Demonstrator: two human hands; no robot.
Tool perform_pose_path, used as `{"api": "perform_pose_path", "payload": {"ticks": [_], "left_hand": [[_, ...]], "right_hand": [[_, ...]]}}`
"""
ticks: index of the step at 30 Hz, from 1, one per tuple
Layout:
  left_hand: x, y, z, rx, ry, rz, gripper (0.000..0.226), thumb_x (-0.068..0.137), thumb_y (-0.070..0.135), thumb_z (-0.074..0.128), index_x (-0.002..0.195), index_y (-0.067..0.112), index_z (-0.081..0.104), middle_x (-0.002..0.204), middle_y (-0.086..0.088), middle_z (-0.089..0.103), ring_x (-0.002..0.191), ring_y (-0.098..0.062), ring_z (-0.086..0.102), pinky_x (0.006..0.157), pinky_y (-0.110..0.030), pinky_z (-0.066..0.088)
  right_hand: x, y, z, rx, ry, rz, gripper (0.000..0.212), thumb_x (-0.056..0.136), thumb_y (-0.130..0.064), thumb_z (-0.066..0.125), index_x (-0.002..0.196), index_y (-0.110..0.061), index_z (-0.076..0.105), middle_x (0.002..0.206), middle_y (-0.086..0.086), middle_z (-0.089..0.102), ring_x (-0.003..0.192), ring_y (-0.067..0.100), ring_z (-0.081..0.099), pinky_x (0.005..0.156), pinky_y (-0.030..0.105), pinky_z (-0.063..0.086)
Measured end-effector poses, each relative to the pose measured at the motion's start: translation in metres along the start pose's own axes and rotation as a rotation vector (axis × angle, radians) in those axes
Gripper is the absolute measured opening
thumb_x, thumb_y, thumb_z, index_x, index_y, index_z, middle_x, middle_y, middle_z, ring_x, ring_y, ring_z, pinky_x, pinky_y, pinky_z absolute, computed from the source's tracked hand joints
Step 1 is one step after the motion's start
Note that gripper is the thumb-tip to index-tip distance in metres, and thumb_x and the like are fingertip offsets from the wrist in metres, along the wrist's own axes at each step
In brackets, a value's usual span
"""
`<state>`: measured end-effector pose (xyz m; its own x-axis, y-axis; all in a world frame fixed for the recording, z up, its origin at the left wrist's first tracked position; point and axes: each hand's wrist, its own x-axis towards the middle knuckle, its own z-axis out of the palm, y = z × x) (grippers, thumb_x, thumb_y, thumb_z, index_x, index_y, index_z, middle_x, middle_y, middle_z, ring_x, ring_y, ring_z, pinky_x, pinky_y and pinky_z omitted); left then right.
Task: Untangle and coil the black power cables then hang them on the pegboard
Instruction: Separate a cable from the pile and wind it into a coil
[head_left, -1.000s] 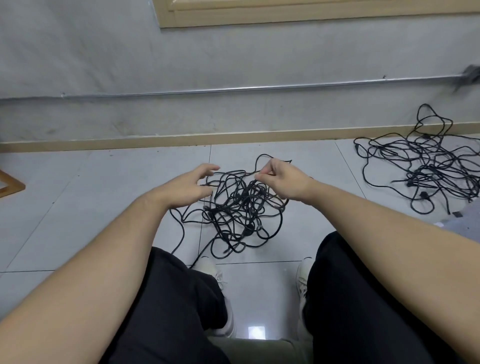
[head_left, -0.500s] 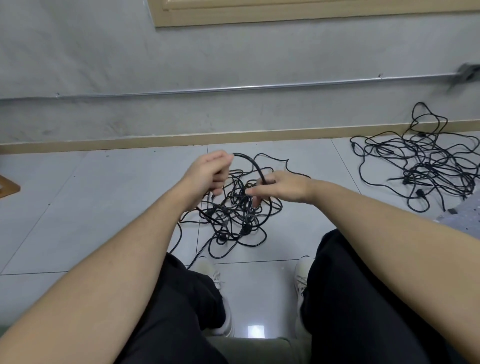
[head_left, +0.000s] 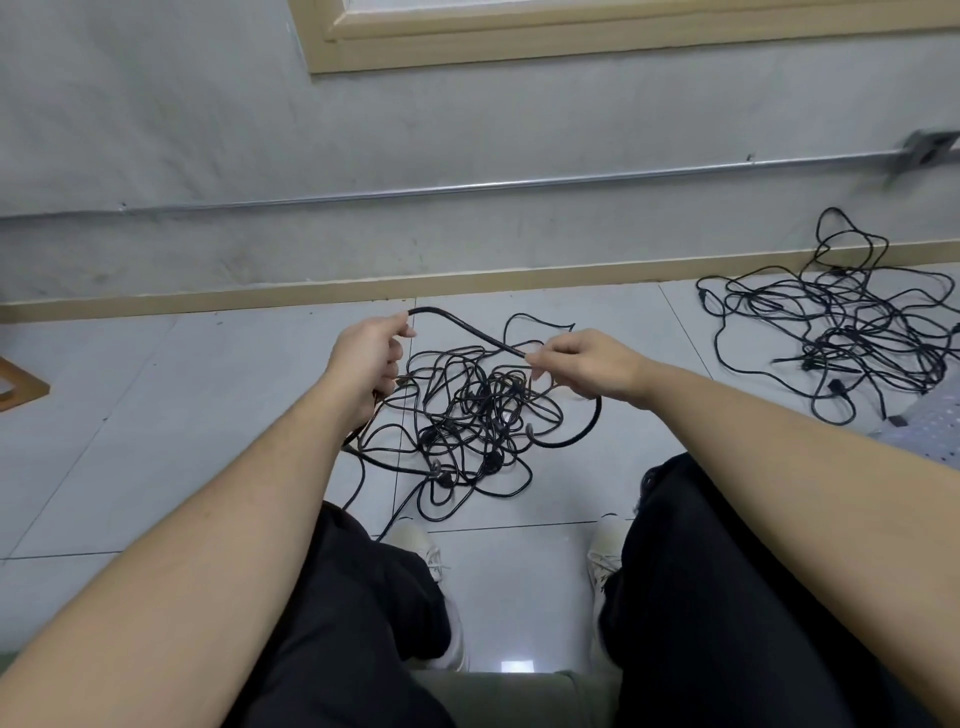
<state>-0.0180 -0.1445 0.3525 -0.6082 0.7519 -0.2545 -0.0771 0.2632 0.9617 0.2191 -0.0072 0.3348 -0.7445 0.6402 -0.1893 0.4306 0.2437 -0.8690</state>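
— Head view, looking down: what has the person got hold of?

— One thick black power cable (head_left: 470, 328), lifted above the tangled heap of black cables (head_left: 470, 415) on the pale floor tiles (head_left: 156, 415) at the centre of the frame. The left hand (head_left: 366, 358) has its fingers curled round one end of the raised stretch; the right hand (head_left: 582, 364) pinches the other end between thumb and fingertips.

— And the cable between them?

— It arches up from the left hand, bends, then slopes down to the right one. Below the right hand a loop of it curves back into the heap.

— Anything else lying about?

— A second tangle of black cables (head_left: 841, 332) lies at the right of the frame, well apart from the first, near the tan skirting board (head_left: 260, 299). A white perforated board (head_left: 930, 431) shows at the right edge, just beside that tangle. Black trousers (head_left: 727, 597) and white shoes (head_left: 602, 551) fill the bottom.
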Motion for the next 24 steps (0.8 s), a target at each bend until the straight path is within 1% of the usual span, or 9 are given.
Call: {"api": "perform_pose_path", "payload": {"ticks": [2, 4, 8, 10, 12, 15, 18, 21, 24], "left_hand": [[-0.005, -0.003, 0.004, 0.197, -0.024, 0.057, 0.016, 0.102, 0.030, 0.052, 0.100, 0.021, 0.065, 0.069, 0.001, 0.051, 0.053, -0.014, 0.035, 0.045, -0.022, 0.029], [-0.008, -0.007, 0.008, 0.359, -0.052, 0.141, 0.022, 0.103, 0.035, 0.048, 0.110, 0.026, 0.066, 0.088, -0.001, 0.065, 0.068, -0.017, 0.053, 0.061, -0.029, 0.043], [-0.011, -0.008, 0.013, 0.399, -0.143, 0.327, 0.035, 0.094, 0.037, 0.040, 0.088, 0.029, 0.073, 0.097, 0.001, 0.074, 0.090, -0.016, 0.066, 0.081, -0.034, 0.047], [-0.012, -0.007, 0.018, 0.470, -0.215, 0.389, 0.039, 0.088, 0.038, 0.040, 0.079, 0.025, 0.075, 0.094, 0.001, 0.075, 0.095, -0.016, 0.068, 0.087, -0.036, 0.050], [-0.018, -0.011, 0.027, 0.540, -0.362, 0.353, 0.031, 0.096, 0.037, 0.048, 0.085, 0.025, 0.075, 0.091, 0.001, 0.075, 0.088, -0.012, 0.071, 0.083, -0.034, 0.051], [-0.027, -0.022, 0.042, 0.753, -0.574, 0.316, 0.035, 0.099, 0.056, 0.052, 0.091, 0.027, 0.070, 0.067, 0.008, 0.066, 0.062, -0.012, 0.060, 0.066, -0.029, 0.048], [-0.030, -0.018, 0.052, 0.792, -0.458, 0.444, 0.045, 0.106, 0.046, 0.047, 0.075, 0.015, 0.057, 0.056, 0.012, 0.044, 0.053, -0.007, 0.040, 0.057, -0.030, 0.034], [-0.029, -0.008, 0.050, 0.451, -0.343, 0.340, 0.042, 0.107, 0.041, 0.047, 0.070, 0.021, 0.049, 0.054, 0.014, 0.037, 0.049, -0.008, 0.030, 0.049, -0.025, 0.024], [-0.027, -0.005, 0.042, 0.259, -0.349, 0.253, 0.045, 0.108, 0.039, 0.045, 0.067, 0.022, 0.041, 0.050, 0.013, 0.030, 0.046, -0.008, 0.021, 0.045, -0.020, 0.021]], "right_hand": [[-0.007, 0.000, -0.004, -0.074, 0.008, -0.016, 0.025, 0.101, -0.033, 0.063, 0.090, -0.013, 0.072, 0.050, -0.020, 0.050, 0.045, -0.001, 0.045, 0.051, 0.013, 0.031], [-0.011, 0.000, -0.006, -0.131, 0.010, -0.038, 0.021, 0.101, -0.031, 0.063, 0.093, -0.014, 0.073, 0.049, -0.030, 0.052, 0.051, -0.011, 0.050, 0.054, 0.006, 0.034], [-0.014, -0.005, -0.004, -0.185, -0.003, -0.010, 0.019, 0.094, -0.041, 0.070, 0.088, -0.024, 0.078, 0.063, -0.023, 0.064, 0.059, -0.007, 0.054, 0.062, 0.011, 0.040], [-0.012, -0.004, -0.002, -0.253, -0.007, -0.012, 0.017, 0.092, -0.043, 0.071, 0.085, -0.029, 0.077, 0.080, -0.018, 0.073, 0.080, -0.003, 0.064, 0.076, 0.017, 0.049], [-0.012, -0.006, 0.001, -0.302, 0.000, -0.022, 0.017, 0.090, -0.044, 0.072, 0.081, -0.031, 0.076, 0.091, -0.004, 0.076, 0.094, 0.012, 0.067, 0.086, 0.030, 0.051], [-0.015, -0.011, 0.005, -0.293, -0.017, -0.062, 0.023, 0.086, -0.045, 0.076, 0.081, -0.022, 0.077, 0.075, 0.006, 0.070, 0.066, 0.013, 0.058, 0.067, 0.032, 0.047], [-0.022, -0.019, 0.002, -0.163, -0.033, -0.046, 0.025, 0.088, -0.039, 0.077, 0.076, -0.017, 0.071, 0.050, 0.003, 0.054, 0.047, 0.010, 0.047, 0.053, 0.023, 0.039], [-0.029, -0.019, -0.007, 0.014, -0.108, 0.011, 0.032, 0.088, -0.037, 0.077, 0.076, -0.015, 0.057, 0.060, 0.006, 0.067, 0.067, 0.006, 0.065, 0.062, 0.013, 0.042], [-0.034, -0.016, -0.012, 0.038, -0.210, 0.038, 0.023, 0.093, -0.039, 0.071, 0.079, -0.023, 0.062, 0.098, -0.005, 0.079, 0.108, 0.000, 0.066, 0.083, 0.023, 0.037]]}}
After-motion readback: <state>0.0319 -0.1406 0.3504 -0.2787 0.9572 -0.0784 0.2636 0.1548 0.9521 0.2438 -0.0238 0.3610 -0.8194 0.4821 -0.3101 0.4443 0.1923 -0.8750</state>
